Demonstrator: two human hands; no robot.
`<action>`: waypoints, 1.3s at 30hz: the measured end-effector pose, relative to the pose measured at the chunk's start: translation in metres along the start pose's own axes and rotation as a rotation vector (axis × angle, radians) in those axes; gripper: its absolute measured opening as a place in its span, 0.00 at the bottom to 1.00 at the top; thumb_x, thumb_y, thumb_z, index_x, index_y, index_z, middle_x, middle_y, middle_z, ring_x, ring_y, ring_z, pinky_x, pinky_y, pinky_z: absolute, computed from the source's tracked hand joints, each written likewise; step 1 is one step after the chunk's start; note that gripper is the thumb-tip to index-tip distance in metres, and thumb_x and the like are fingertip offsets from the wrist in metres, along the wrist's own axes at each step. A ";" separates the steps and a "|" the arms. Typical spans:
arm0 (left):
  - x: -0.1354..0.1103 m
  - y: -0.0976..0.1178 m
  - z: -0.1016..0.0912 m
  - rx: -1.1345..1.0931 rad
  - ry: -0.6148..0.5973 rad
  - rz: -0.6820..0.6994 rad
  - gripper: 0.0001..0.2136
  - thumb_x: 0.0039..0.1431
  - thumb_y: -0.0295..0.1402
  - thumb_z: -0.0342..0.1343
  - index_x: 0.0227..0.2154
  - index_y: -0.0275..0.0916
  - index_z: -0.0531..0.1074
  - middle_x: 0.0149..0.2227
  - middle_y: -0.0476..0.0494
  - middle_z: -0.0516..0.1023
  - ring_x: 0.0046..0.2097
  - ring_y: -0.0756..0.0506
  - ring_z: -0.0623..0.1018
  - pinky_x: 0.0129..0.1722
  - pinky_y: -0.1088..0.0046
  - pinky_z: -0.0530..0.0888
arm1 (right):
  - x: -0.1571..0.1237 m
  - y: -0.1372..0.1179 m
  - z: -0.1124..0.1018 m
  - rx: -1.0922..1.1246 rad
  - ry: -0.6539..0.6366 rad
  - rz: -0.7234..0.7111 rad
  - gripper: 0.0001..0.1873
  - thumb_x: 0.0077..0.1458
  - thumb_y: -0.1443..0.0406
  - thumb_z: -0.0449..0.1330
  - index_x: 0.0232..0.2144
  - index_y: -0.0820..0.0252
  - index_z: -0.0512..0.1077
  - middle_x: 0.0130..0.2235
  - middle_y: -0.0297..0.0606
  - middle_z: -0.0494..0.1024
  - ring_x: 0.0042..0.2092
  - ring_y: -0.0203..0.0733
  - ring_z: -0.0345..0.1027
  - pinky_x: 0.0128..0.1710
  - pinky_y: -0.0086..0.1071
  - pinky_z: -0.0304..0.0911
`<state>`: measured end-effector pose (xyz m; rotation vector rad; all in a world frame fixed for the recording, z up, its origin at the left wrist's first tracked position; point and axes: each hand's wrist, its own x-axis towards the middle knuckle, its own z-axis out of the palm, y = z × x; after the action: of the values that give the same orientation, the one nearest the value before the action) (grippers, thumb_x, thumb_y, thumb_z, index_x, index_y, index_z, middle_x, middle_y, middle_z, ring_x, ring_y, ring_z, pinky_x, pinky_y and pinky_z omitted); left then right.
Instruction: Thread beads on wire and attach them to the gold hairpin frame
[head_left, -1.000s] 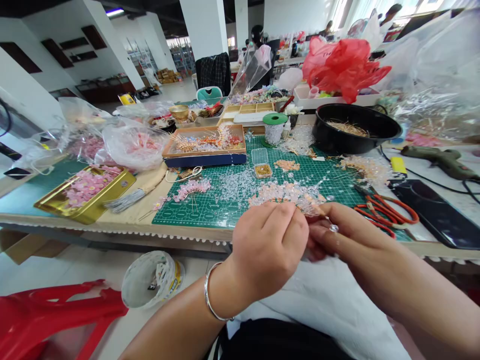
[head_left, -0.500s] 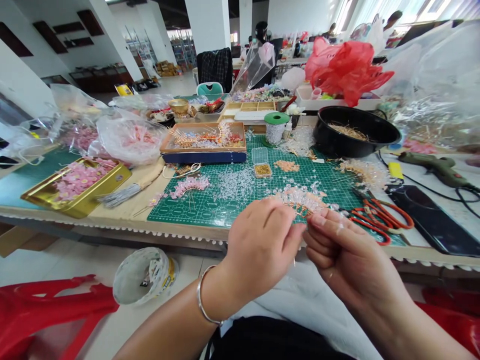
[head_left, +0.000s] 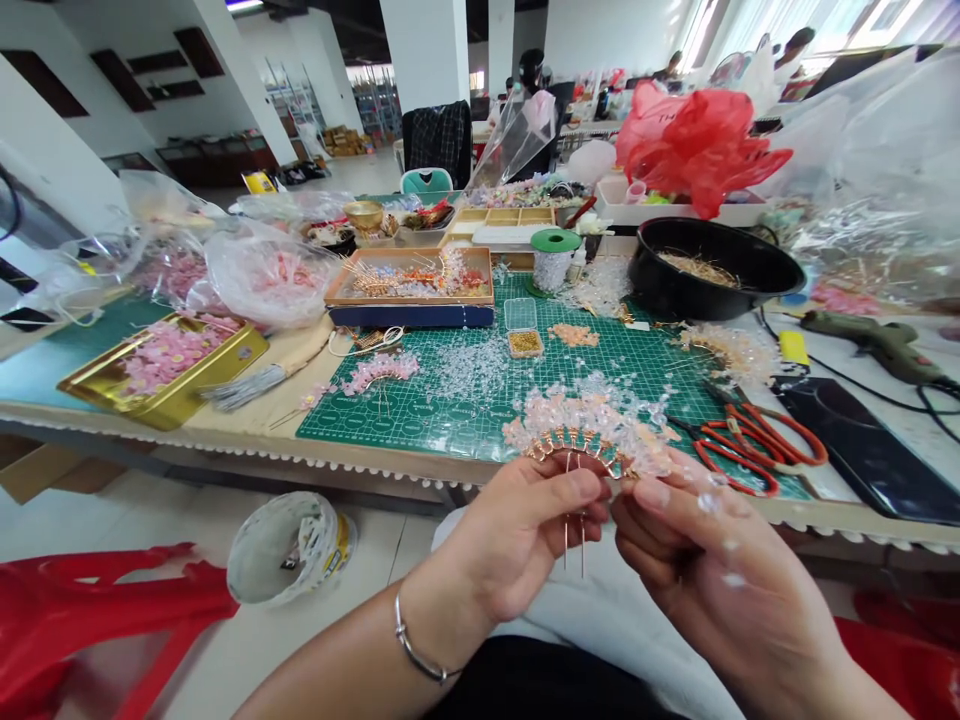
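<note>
Our left hand [head_left: 525, 535] and right hand [head_left: 694, 550] are both closed on a pink beaded hair comb [head_left: 589, 440], gripping its wire base. We hold it up over the front edge of the bench [head_left: 247, 448], its two long pins pointing down, with a green cutting mat [head_left: 390, 425] behind it.

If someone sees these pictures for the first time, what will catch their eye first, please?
First, the pink beaded hairpin, held up at the front between the left hand and the right hand. Behind it lies the green cutting mat, scattered with clear beads. At upper right, a bright red plastic bag rises behind a black pot.
</note>
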<state>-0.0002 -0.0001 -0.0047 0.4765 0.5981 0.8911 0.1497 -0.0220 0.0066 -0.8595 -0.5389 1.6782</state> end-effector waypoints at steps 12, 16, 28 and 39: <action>-0.002 0.007 0.029 0.105 0.027 0.004 0.17 0.43 0.39 0.74 0.25 0.34 0.73 0.19 0.57 0.60 0.21 0.58 0.52 0.20 0.77 0.42 | -0.011 -0.015 -0.015 0.047 -0.027 0.247 0.23 0.45 0.64 0.74 0.20 0.58 0.60 0.21 0.21 0.44 0.22 0.27 0.34 0.17 0.24 0.36; 0.000 0.005 0.028 0.066 0.052 0.027 0.17 0.43 0.37 0.75 0.24 0.34 0.72 0.19 0.57 0.60 0.21 0.58 0.51 0.20 0.77 0.42 | -0.007 -0.011 -0.014 0.089 -0.048 0.287 0.25 0.45 0.64 0.73 0.18 0.58 0.57 0.20 0.21 0.43 0.21 0.27 0.33 0.16 0.24 0.35; 0.006 0.008 0.014 -0.028 0.014 -0.016 0.16 0.43 0.34 0.74 0.24 0.33 0.72 0.22 0.57 0.60 0.20 0.59 0.52 0.19 0.79 0.45 | 0.007 -0.021 -0.014 -0.160 -0.102 0.240 0.10 0.48 0.64 0.72 0.24 0.62 0.75 0.20 0.32 0.66 0.23 0.30 0.54 0.22 0.24 0.63; 0.009 0.003 0.002 -0.229 -0.055 -0.005 0.10 0.50 0.28 0.71 0.26 0.31 0.74 0.25 0.53 0.70 0.19 0.62 0.57 0.17 0.88 0.54 | 0.011 -0.013 0.010 -0.065 0.013 0.286 0.15 0.42 0.64 0.73 0.20 0.60 0.69 0.20 0.24 0.50 0.22 0.28 0.36 0.15 0.21 0.39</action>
<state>0.0038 0.0090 -0.0043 0.2914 0.4399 0.9260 0.1489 -0.0069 0.0189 -1.0325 -0.4805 1.9199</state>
